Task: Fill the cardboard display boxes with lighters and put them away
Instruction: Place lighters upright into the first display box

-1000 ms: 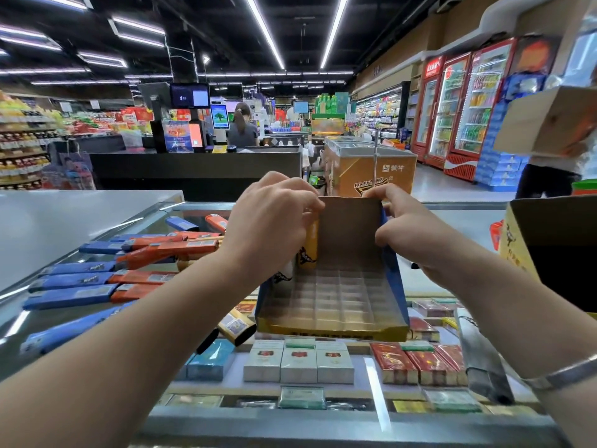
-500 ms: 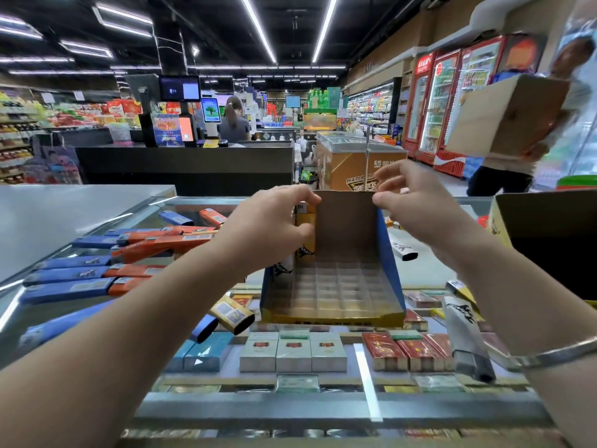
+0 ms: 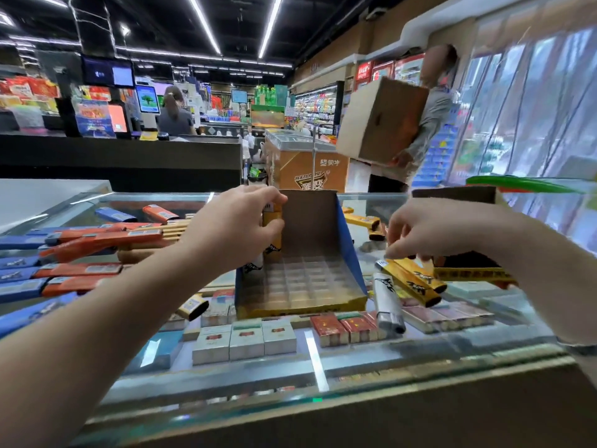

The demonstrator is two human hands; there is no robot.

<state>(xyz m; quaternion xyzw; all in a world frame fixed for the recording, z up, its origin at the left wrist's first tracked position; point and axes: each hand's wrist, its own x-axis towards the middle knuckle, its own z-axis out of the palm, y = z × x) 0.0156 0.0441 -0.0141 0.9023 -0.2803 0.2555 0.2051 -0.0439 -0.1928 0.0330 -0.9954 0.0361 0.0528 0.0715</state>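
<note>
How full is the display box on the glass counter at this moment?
Nearly empty. The display box shows bare grid cells across its floor; only a yellow lighter stands at its back left corner, under the left hand.

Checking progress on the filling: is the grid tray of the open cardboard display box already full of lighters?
No, the cardboard display box shows bare grid cells across nearly all its tray, with lighters only at its left edge.
</note>
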